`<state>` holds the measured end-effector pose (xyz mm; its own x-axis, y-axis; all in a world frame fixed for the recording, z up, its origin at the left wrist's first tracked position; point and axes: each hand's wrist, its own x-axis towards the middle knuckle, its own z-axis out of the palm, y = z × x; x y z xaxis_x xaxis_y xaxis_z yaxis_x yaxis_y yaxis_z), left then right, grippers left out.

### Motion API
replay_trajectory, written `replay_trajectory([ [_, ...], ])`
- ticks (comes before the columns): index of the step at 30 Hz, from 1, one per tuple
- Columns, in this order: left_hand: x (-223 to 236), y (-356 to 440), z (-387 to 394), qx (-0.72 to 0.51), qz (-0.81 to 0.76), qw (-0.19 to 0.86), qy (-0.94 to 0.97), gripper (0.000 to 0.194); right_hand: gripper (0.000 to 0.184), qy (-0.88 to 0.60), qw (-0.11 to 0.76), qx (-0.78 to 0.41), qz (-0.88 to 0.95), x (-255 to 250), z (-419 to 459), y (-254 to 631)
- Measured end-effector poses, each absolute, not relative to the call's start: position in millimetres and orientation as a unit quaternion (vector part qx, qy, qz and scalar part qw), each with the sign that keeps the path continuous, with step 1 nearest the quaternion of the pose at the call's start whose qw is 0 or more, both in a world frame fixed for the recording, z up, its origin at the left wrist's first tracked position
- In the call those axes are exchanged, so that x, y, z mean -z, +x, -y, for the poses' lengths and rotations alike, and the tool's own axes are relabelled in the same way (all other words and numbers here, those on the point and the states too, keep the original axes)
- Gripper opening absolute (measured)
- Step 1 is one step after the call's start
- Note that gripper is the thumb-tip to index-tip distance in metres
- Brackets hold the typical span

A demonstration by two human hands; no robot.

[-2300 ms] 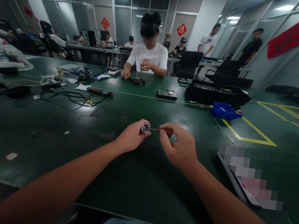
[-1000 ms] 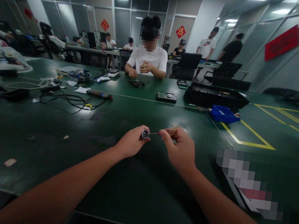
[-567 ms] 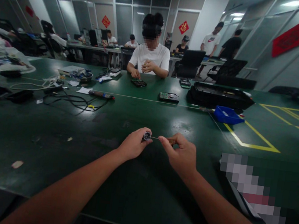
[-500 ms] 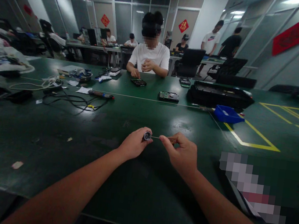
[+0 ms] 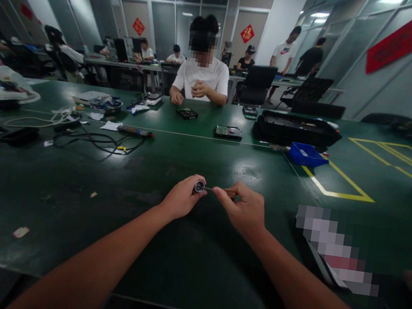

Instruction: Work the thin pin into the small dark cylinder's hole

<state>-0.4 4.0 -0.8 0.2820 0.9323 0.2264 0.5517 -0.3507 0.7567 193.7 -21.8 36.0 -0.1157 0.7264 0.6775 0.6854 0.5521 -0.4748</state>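
My left hand [image 5: 180,199] is closed around a small round metal part [image 5: 199,186], its shiny face turned toward me. My right hand [image 5: 246,210] pinches a thin screwdriver [image 5: 223,192] with a brownish handle. The screwdriver's shaft points left and its tip meets the metal part. Both hands hover just above the dark green table [image 5: 107,202], close together near its middle.
Across the table a person in a white shirt [image 5: 201,74] works on a small device. A hard drive [image 5: 228,131], a blue bin [image 5: 303,154], a black case [image 5: 297,127] and tangled cables [image 5: 97,138] lie beyond. A flat blurred item [image 5: 334,247] lies at my right.
My hands stay together on the part and the screwdriver; the right hand has closed in slightly toward the left. Two people standing at the back have shifted.
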Motion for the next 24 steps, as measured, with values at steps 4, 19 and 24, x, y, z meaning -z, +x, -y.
replay_trajectory([
  [4,-1.2,-2.4,-3.3,-0.332,-0.492,0.282,0.754,0.019,0.037,-0.494,0.463,-0.038,0.735,-36.7,21.4,193.0],
  [19,-1.9,-2.6,-3.2,-0.328,-0.486,0.224,0.779,0.018,0.019,-0.451,0.432,-0.110,0.773,-41.0,27.3,188.0],
  [24,-2.3,-3.4,-3.3,-0.327,-0.488,0.220,0.778,0.017,0.028,-0.451,0.435,-0.120,0.770,-41.1,28.8,185.6],
])
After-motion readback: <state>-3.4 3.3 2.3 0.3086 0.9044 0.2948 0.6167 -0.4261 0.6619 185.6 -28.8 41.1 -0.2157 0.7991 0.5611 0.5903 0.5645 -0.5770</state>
